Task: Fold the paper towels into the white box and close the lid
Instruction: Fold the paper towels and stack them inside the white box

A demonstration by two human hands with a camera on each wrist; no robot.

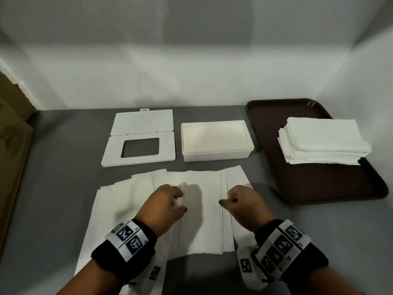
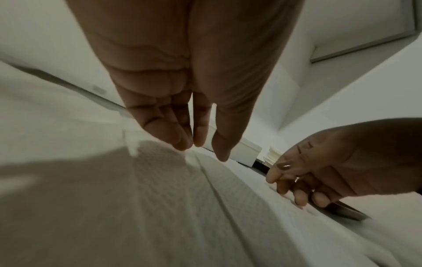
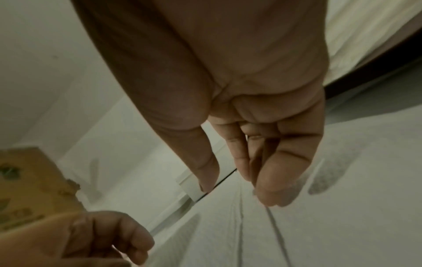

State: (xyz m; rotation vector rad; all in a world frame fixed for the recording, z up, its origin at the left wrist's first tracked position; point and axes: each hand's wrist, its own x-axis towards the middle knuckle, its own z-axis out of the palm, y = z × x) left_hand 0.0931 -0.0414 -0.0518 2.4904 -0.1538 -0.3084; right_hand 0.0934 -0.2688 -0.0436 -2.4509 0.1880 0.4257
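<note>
Several white paper towels [image 1: 200, 211] lie overlapped in a row on the grey table, in front of the box. The white box [image 1: 217, 143] stands open and empty behind them. Its lid [image 1: 138, 150], with a rectangular window and its flap folded back, lies flat to the box's left. My left hand [image 1: 180, 201] [image 2: 205, 150] hovers over the middle towels with its fingers loosely curled, holding nothing. My right hand [image 1: 226, 200] [image 3: 235, 186] hangs the same way over the towels' right seams, its fingertips just touching the paper.
A dark brown tray [image 1: 319, 184] at the right carries a stack of folded paper towels [image 1: 323, 143]. A cardboard box [image 1: 10, 145] stands at the left edge. White walls close off the back and sides of the table.
</note>
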